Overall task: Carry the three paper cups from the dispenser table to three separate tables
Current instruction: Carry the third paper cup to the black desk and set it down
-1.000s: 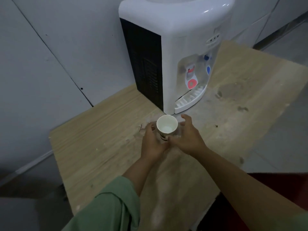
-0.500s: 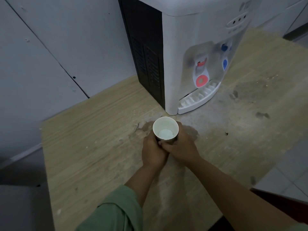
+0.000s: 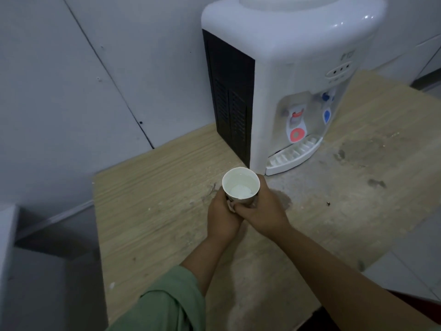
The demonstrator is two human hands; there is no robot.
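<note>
One white paper cup (image 3: 240,185) stands upright, its open mouth facing me, a little in front of the water dispenser (image 3: 281,80). My left hand (image 3: 222,217) wraps its left side and my right hand (image 3: 261,212) wraps its right side, fingers meeting below the rim. The cup's lower part is hidden by my fingers, so I cannot tell whether its base touches the wooden table (image 3: 152,201). No other cups are in view.
The white dispenser has a black side panel, red and blue taps and a drip tray (image 3: 292,156). Wet stains (image 3: 358,151) mark the tabletop to the right. A grey wall stands behind; tiled floor (image 3: 405,266) lies right of the table's edge.
My hands were open beside the cup a second ago and have closed around it. The view has shifted, showing more of the dispenser's top.
</note>
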